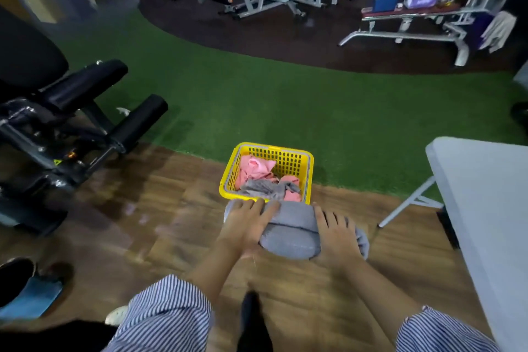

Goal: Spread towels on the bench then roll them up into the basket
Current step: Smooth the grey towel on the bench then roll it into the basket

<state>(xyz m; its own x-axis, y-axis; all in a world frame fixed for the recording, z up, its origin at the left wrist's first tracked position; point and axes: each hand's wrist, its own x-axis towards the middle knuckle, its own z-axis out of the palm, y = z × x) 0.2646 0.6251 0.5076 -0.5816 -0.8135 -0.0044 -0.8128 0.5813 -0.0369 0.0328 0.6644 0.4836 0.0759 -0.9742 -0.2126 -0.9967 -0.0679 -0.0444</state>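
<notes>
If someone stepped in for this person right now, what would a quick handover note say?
Left hand: holds the left end of a rolled grey towel.
Right hand: holds the right end of the same roll.
Yellow basket: on the floor just beyond the roll; pink towels and a loose grey towel lie crumpled inside.
Done: this towel is rolled.
Left: set the roll in the basket; the crumpled ones probably need spreading and rolling too.

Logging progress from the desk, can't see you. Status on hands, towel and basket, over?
Left hand and right hand grip rolled grey towel, one at each end. Towel held just short of yellow basket; pink and grey towels already inside. Nothing in the way.
</notes>
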